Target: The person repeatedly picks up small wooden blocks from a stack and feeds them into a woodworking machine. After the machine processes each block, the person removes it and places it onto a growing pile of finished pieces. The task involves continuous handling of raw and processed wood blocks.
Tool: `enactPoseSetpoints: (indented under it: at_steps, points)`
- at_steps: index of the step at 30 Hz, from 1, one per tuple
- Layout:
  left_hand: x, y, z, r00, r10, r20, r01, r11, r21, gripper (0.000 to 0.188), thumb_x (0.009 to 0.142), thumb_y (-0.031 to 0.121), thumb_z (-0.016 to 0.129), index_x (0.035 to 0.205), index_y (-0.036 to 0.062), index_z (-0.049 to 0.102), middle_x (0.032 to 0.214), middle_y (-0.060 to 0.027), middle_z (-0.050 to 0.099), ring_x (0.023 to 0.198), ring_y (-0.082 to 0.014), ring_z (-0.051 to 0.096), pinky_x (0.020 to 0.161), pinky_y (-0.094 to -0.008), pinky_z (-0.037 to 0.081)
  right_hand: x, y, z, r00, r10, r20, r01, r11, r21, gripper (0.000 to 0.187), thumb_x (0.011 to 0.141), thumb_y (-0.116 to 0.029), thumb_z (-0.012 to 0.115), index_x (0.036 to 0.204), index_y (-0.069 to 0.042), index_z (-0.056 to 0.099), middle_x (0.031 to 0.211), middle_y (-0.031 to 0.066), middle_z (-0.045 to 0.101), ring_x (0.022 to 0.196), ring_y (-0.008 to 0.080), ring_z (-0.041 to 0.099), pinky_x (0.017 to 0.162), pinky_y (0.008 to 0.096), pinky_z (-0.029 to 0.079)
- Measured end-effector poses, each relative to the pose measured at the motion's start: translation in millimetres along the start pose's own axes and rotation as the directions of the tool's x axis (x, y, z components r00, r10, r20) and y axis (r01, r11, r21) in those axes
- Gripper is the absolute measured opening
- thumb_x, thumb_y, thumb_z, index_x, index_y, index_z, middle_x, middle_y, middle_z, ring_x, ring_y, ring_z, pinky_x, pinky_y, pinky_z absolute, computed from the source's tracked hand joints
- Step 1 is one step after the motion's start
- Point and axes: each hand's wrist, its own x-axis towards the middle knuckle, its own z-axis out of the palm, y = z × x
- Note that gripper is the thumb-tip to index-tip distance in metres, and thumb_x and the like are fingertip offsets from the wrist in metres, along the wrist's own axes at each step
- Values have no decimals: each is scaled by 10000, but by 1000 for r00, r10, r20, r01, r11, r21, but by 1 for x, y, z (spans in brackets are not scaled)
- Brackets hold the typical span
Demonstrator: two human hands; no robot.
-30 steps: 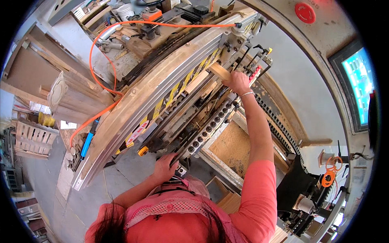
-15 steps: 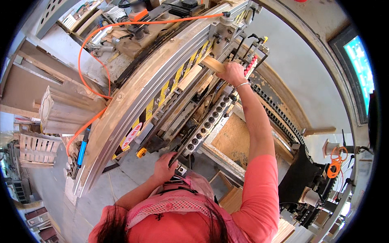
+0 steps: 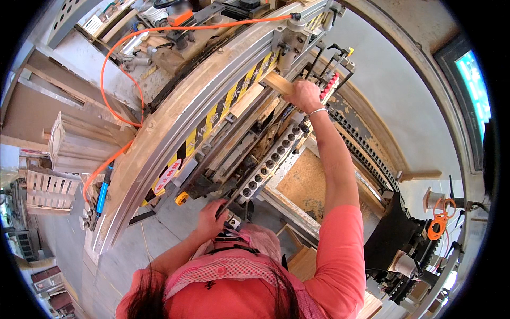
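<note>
My right hand [image 3: 304,97], arm stretched far forward, is closed on the near end of a pale wooden strip [image 3: 277,83]. That strip's far end reaches the black-and-yellow striped edge [image 3: 223,106] of a long machine beam. Close to my body, my left hand [image 3: 211,218] is wrapped round a thin dark bar [image 3: 229,203] at the near end of the machine. Between the hands runs a metal rail with a row of round black caps [image 3: 266,171]. Another wooden piece [image 3: 248,102] lies along the striped edge.
An orange hose [image 3: 175,29] loops over the beam [image 3: 175,95] on my left. Red knobs [image 3: 329,86] stand just beyond my right hand. A dusty brown panel [image 3: 303,183] lies under my right forearm. A lit screen [image 3: 473,85] hangs at far right.
The view has shifted slightly, and my left hand appears a little farther left, still round the dark bar. My right hand keeps its hold on the wooden strip.
</note>
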Motion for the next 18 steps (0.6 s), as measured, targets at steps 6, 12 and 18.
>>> enactPoseSetpoints:
  at_steps: [6, 12, 18]
  points:
    - [0, -1, 1, 1000, 25, -15, -24, 999, 43, 277, 783, 123, 621, 1037, 18, 585, 940, -186, 619, 834, -375, 603, 728, -404, 490, -1, 0, -3, 999, 19, 30, -18, 1000, -9, 465, 668, -484, 691, 808, -41, 701, 810, 135, 672, 787, 287, 658, 707, 373, 532]
    - [-2, 0, 1, 1000, -11, 5, 11, 999, 52, 282, 782, 123, 622, 1037, 10, 581, 948, -190, 619, 849, -375, 603, 732, -404, 491, -3, -1, -5, 999, 22, 37, -22, 1000, -4, 472, 666, -492, 698, 805, -41, 699, 810, 137, 672, 778, 295, 658, 687, 382, 528]
    - [-5, 0, 0, 999, -29, 25, 28, 999, 45, 286, 796, 136, 616, 1050, 9, 579, 968, -193, 619, 877, -378, 596, 758, -409, 485, -2, -2, -1, 1000, 22, 20, -22, 1000, 19, 451, 656, -477, 704, 787, -46, 700, 808, 144, 674, 781, 299, 659, 689, 382, 530]
